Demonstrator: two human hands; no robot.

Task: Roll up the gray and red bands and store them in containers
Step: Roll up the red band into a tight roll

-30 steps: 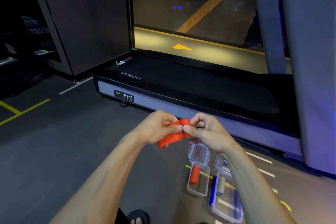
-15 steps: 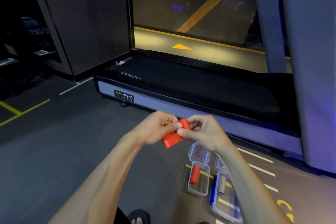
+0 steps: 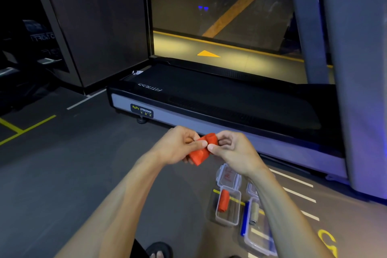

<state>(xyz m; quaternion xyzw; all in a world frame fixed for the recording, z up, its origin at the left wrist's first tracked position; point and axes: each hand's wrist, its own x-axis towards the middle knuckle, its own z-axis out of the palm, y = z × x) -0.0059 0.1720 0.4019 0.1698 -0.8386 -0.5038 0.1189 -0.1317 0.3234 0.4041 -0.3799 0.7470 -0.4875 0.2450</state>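
Sandaled foot at bottom edge. On the floor to the right, 2 clear containers side by side: the left container holds 1 rolled red band, lid open behind it; the right container with blue trim holds 1 rolled gray band. Above them, held in the air, left hand and right hand both pinch a second red band roll, thumbs nearly meeting on it. Beyond, a treadmill, then a glass wall.
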